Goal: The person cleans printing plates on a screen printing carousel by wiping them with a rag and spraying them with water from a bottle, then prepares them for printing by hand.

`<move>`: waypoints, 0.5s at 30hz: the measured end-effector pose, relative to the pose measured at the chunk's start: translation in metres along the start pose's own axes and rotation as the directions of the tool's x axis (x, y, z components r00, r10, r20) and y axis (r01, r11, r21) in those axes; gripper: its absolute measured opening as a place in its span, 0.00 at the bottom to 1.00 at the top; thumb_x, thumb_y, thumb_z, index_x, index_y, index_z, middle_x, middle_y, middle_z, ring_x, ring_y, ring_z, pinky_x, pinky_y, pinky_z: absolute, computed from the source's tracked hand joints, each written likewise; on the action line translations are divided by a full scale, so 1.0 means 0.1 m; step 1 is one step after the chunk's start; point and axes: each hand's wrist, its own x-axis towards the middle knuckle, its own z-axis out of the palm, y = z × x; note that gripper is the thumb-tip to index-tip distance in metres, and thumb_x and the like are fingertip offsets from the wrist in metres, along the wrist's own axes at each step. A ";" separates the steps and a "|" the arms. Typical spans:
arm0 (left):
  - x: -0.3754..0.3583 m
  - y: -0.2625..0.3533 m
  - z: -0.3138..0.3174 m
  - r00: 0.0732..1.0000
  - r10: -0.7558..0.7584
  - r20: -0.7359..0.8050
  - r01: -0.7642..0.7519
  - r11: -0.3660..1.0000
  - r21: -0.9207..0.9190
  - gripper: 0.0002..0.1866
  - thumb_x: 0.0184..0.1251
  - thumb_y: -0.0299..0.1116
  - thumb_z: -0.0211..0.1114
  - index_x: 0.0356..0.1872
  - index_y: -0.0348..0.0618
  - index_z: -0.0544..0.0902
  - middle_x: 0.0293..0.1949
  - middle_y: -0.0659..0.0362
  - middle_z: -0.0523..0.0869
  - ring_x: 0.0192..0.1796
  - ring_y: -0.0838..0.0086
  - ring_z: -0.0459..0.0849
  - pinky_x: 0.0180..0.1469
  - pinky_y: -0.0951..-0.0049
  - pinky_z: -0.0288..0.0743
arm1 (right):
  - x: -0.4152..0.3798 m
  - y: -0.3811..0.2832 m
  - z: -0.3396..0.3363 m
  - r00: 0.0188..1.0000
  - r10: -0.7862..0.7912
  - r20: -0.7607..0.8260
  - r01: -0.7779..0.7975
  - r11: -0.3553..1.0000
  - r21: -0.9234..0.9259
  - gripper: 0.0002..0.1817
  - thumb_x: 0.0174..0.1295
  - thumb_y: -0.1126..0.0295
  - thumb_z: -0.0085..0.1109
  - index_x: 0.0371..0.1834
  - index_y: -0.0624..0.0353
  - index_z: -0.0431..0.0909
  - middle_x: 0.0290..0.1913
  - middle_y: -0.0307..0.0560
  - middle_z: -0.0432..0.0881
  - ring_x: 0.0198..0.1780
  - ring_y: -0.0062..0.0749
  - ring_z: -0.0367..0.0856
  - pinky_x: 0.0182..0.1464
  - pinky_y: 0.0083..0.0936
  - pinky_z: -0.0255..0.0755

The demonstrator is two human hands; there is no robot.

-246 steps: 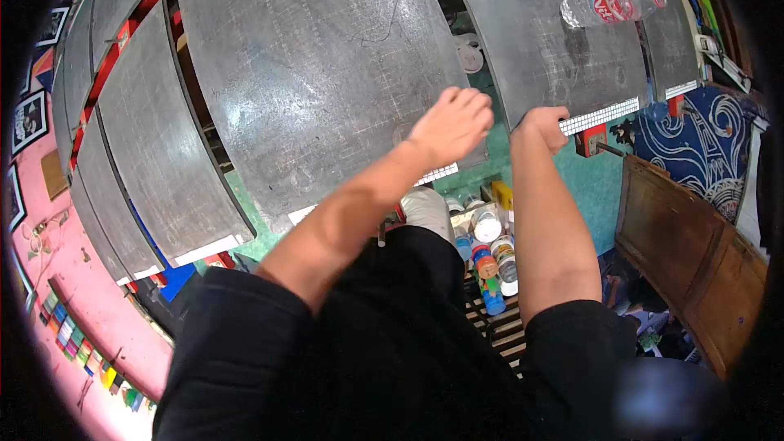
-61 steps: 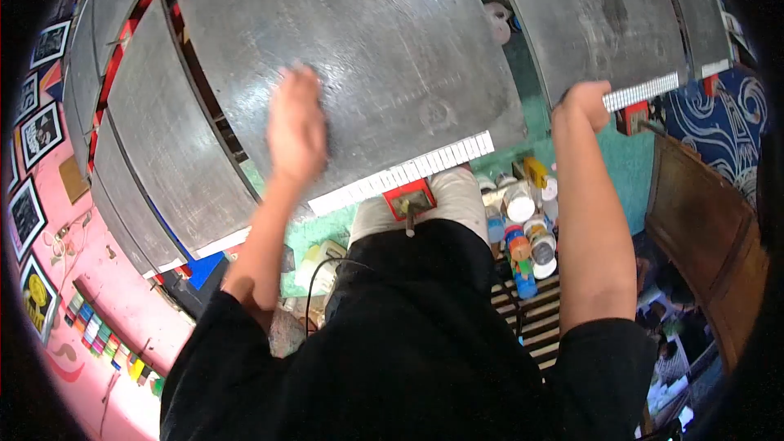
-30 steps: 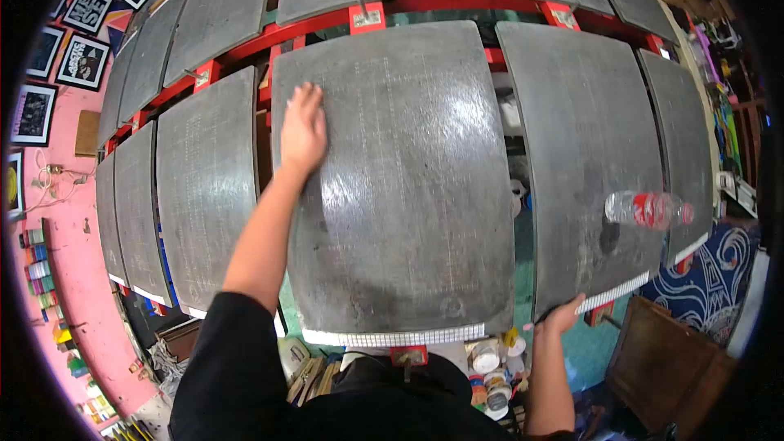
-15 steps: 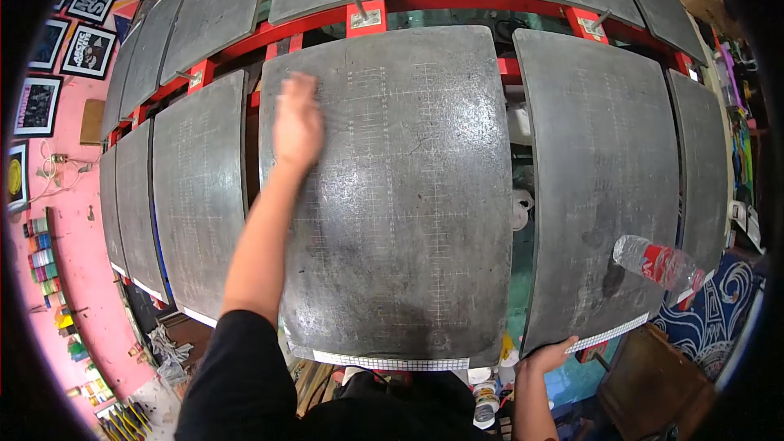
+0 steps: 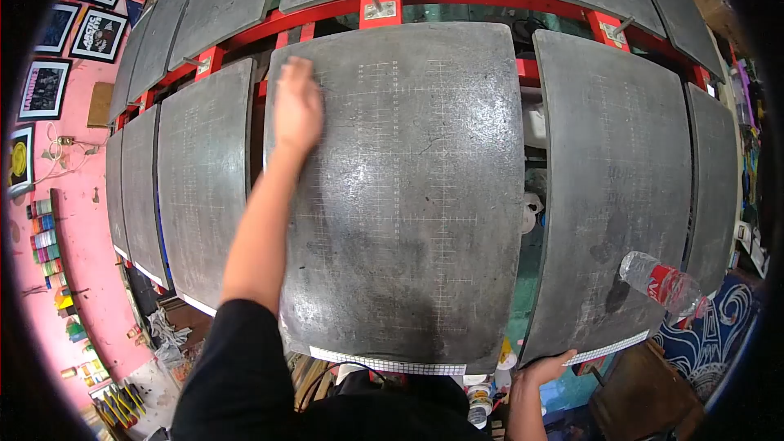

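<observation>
My left hand (image 5: 299, 108) is over the upper left part of the large grey board (image 5: 392, 196) in front of me, palm toward its surface; its fingers look stretched out, though their tips are blurred. Pale ruled scales cross this board, and a white gridded strip runs along its near edge. My right hand (image 5: 543, 369) is at the near left corner of the neighbouring grey board (image 5: 612, 180), its fingers round the edge and partly hidden. A clear plastic bottle (image 5: 663, 284) with a red label lies on that neighbouring board.
More grey boards (image 5: 204, 180) stand left, right and beyond on a red metal frame (image 5: 327, 16) with upright bolts. Framed pictures (image 5: 100, 34) hang on the pink wall at left. A brown stool-like object (image 5: 645, 388) stands at lower right.
The whole view has shifted a little to the right. My left hand has moved slightly toward the board's upper left; my right hand keeps its place at the corner.
</observation>
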 end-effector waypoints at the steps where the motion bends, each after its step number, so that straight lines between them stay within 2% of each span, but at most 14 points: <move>1: 0.21 -0.29 0.10 0.996 -0.053 -0.065 0.055 0.998 0.030 0.23 0.77 0.29 0.56 0.69 0.31 0.78 0.77 0.39 0.72 0.80 0.41 0.66 0.83 0.51 0.60 | -0.03 -0.04 0.02 1.000 -0.003 -0.003 0.003 1.000 0.001 0.41 0.80 0.41 0.49 0.64 0.79 0.74 0.65 0.67 0.80 0.56 0.53 0.82 0.62 0.43 0.76; 3: 0.49 -0.27 0.26 0.981 -0.154 -0.115 0.167 0.980 0.113 0.21 0.77 0.29 0.54 0.66 0.30 0.80 0.76 0.36 0.72 0.80 0.40 0.67 0.82 0.50 0.60 | -0.19 -0.18 0.08 0.999 -0.002 -0.045 -0.002 0.996 -0.090 0.40 0.81 0.42 0.48 0.64 0.79 0.74 0.65 0.66 0.80 0.56 0.53 0.82 0.62 0.43 0.76; 4: 0.56 -0.18 0.33 0.982 -0.144 -0.121 0.160 0.978 0.134 0.22 0.76 0.28 0.54 0.66 0.31 0.81 0.75 0.37 0.73 0.79 0.42 0.68 0.83 0.51 0.60 | -0.20 -0.21 0.09 0.995 0.012 -0.104 -0.034 0.976 -0.213 0.38 0.82 0.43 0.47 0.66 0.78 0.73 0.65 0.65 0.80 0.57 0.51 0.81 0.63 0.42 0.76; 5: 0.62 0.00 0.40 0.981 -0.133 -0.139 0.154 0.976 0.152 0.22 0.74 0.27 0.54 0.66 0.32 0.81 0.75 0.38 0.75 0.79 0.43 0.69 0.83 0.52 0.60 | -0.18 -0.19 0.07 0.994 0.004 -0.108 -0.026 0.978 -0.208 0.38 0.82 0.43 0.47 0.66 0.78 0.73 0.65 0.65 0.80 0.57 0.51 0.81 0.63 0.42 0.76; 7: 0.63 0.79 0.35 0.986 0.089 0.139 -0.107 0.986 0.131 0.25 0.75 0.28 0.54 0.71 0.35 0.78 0.75 0.42 0.76 0.76 0.48 0.73 0.80 0.55 0.64 | -0.13 -0.12 0.05 1.000 -0.011 0.016 0.011 1.000 -0.018 0.39 0.82 0.43 0.47 0.67 0.79 0.72 0.65 0.65 0.80 0.58 0.51 0.81 0.63 0.42 0.75; 8: 0.38 1.22 0.44 0.947 0.285 0.144 -0.303 0.946 0.118 0.26 0.73 0.27 0.54 0.71 0.35 0.78 0.75 0.43 0.76 0.79 0.50 0.71 0.82 0.53 0.61 | -0.06 -0.04 0.02 1.000 -0.022 0.011 0.022 1.000 -0.018 0.40 0.81 0.42 0.48 0.66 0.79 0.71 0.66 0.65 0.80 0.58 0.51 0.81 0.64 0.41 0.75; 10: -0.34 1.94 0.49 0.879 0.458 0.128 -0.435 0.883 -0.177 0.25 0.74 0.26 0.52 0.71 0.33 0.77 0.75 0.44 0.76 0.80 0.51 0.69 0.84 0.49 0.57 | -0.21 -0.16 0.08 1.000 -0.028 -0.001 0.028 0.999 -0.043 0.40 0.81 0.42 0.48 0.66 0.80 0.71 0.66 0.66 0.79 0.58 0.51 0.81 0.64 0.41 0.75; 11: -0.76 2.21 0.30 0.867 0.456 0.202 -0.354 0.848 -0.395 0.27 0.75 0.28 0.52 0.74 0.33 0.74 0.77 0.45 0.74 0.82 0.49 0.67 0.85 0.47 0.56 | -0.25 -0.22 0.09 1.000 -0.025 -0.008 0.024 0.997 -0.070 0.40 0.81 0.42 0.49 0.65 0.80 0.71 0.66 0.66 0.79 0.58 0.51 0.81 0.64 0.41 0.75; 13: -1.44 2.48 -0.21 0.730 0.572 0.374 -0.369 0.791 -0.488 0.29 0.74 0.28 0.55 0.76 0.35 0.71 0.79 0.45 0.70 0.83 0.48 0.64 0.85 0.47 0.56 | -0.20 -0.20 0.07 0.999 -0.045 -0.010 0.044 0.998 -0.044 0.40 0.81 0.42 0.50 0.65 0.79 0.72 0.66 0.66 0.79 0.58 0.52 0.80 0.64 0.42 0.74; 14: -1.75 2.46 -0.40 0.725 0.585 0.363 -0.310 0.748 -0.587 0.31 0.72 0.27 0.58 0.77 0.36 0.71 0.80 0.45 0.69 0.83 0.48 0.64 0.85 0.47 0.57 | -0.26 -0.23 0.09 0.998 -0.036 -0.048 0.030 0.992 -0.121 0.39 0.80 0.42 0.50 0.64 0.79 0.72 0.66 0.67 0.79 0.58 0.52 0.80 0.64 0.42 0.74; 15: -1.81 2.33 -0.49 0.732 0.581 0.357 -0.306 0.748 -0.589 0.31 0.72 0.27 0.58 0.77 0.36 0.71 0.80 0.45 0.69 0.83 0.48 0.64 0.85 0.47 0.57 | -0.28 -0.27 0.11 0.996 -0.029 -0.085 0.012 0.981 -0.196 0.39 0.80 0.42 0.51 0.64 0.79 0.73 0.65 0.67 0.79 0.58 0.52 0.80 0.64 0.42 0.74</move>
